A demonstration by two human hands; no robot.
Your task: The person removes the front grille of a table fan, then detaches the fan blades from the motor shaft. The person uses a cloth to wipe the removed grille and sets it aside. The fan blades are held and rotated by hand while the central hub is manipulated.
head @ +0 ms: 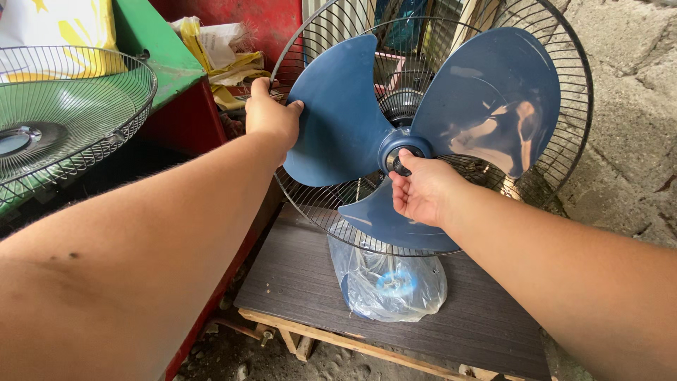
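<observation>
A blue three-bladed fan propeller (pixel 338 106) sits on its shaft in front of a black wire rear guard (pixel 575 92). My left hand (pixel 270 116) grips the outer edge of the left blade, next to the guard's rim. At the centre of the fan, my right hand (pixel 422 190) pinches the dark hub knob (pixel 397 164) with thumb and fingers. The fan's blue base (pixel 391 282) is wrapped in clear plastic and stands on a dark board.
The dark board (pixel 310 282) rests on a wooden pallet. A separate wire front guard (pixel 77 106) lies on a green surface at left. Crumpled paper and bags fill the back. A rough concrete wall (pixel 627 127) rises at right.
</observation>
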